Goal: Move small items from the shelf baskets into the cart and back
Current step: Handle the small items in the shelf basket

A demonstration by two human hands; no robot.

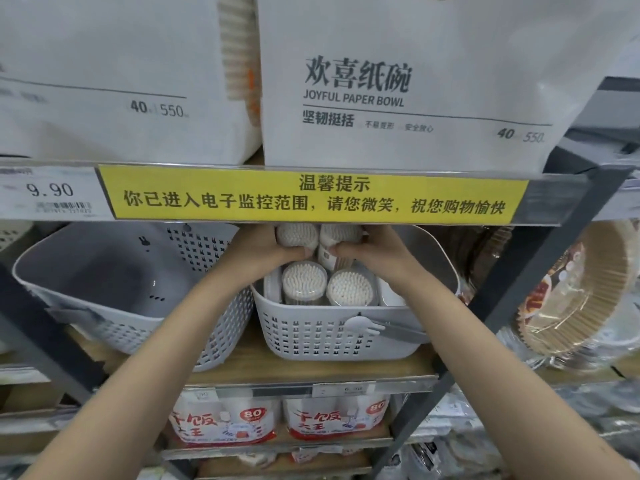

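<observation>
Each hand's grip [266, 245] [374, 245] wraps a swab tub [297, 234] above the basket [332, 336].

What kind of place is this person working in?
Most likely a shop aisle. A price tag reading 9.90 sits on the shelf edge, packs of paper bowls are stacked above, and a basket holds tubs of cotton swabs for sale.

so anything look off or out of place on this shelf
Yes: the empty grey basket on the left sits tilted, its opening tipped toward the camera, while the basket of cotton swab tubs beside it stands level. Nothing looks spilled or damaged.
</observation>
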